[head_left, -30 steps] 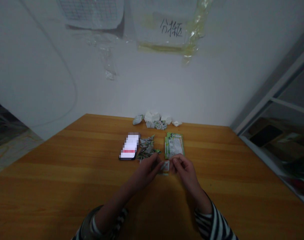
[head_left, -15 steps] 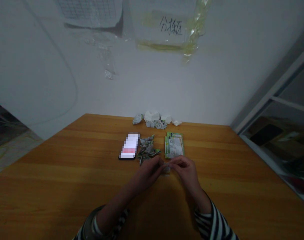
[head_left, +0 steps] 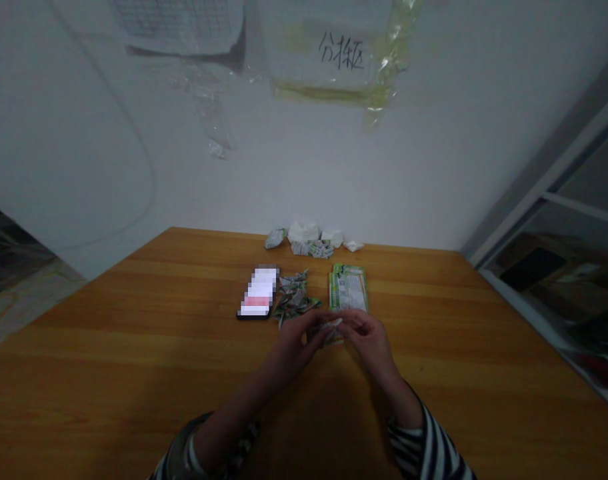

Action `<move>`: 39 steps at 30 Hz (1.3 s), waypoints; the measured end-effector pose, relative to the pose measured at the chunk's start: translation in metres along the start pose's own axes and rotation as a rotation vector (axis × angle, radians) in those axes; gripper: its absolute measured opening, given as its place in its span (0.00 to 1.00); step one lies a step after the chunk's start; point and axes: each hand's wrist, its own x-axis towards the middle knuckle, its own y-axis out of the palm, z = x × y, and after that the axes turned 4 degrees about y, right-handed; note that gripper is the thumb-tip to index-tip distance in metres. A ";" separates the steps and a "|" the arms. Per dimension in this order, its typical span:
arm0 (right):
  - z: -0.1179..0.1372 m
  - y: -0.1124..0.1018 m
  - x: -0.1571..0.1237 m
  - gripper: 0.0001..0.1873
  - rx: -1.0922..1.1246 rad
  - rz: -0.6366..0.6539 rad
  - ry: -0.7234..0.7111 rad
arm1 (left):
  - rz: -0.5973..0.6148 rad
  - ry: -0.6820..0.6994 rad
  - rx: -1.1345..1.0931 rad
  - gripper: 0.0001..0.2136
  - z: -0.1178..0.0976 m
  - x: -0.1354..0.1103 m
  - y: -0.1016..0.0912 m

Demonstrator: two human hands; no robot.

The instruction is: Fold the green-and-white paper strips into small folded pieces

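Note:
My left hand [head_left: 295,341] and my right hand [head_left: 368,339] meet just above the wooden table [head_left: 134,347], both pinching a small folded piece of printed paper [head_left: 331,330] between their fingertips. Just beyond the hands lie a pile of small folded paper pieces [head_left: 294,298] and a stack of green and white printed sheets [head_left: 349,289]. A phone [head_left: 259,300] with a lit screen lies left of the pile.
Crumpled paper scraps [head_left: 309,240] lie at the table's far edge against the white wall. A plastic-covered sign [head_left: 340,57] with handwriting hangs on the wall above. A metal shelf frame [head_left: 559,200] stands to the right.
The paper piece was held upright between my hands; it is now folded flatter and held slightly higher and farther away. Both hands shifted a little toward the stack.

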 end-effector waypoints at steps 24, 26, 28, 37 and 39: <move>-0.015 0.008 -0.010 0.15 -0.034 -0.068 -0.077 | 0.080 0.038 0.187 0.10 -0.003 -0.003 0.007; -0.014 0.007 -0.009 0.17 -0.044 -0.061 -0.080 | 0.046 0.030 0.175 0.10 -0.003 -0.002 0.006; -0.011 0.004 -0.008 0.19 -0.045 -0.033 -0.071 | 0.012 0.025 0.135 0.11 -0.003 -0.001 0.005; 0.000 -0.007 -0.003 0.15 -0.149 0.087 -0.077 | -0.050 -0.036 0.012 0.10 -0.005 0.001 0.001; 0.001 -0.007 -0.003 0.14 -0.175 0.082 -0.080 | -0.030 -0.020 0.011 0.10 -0.005 0.001 0.001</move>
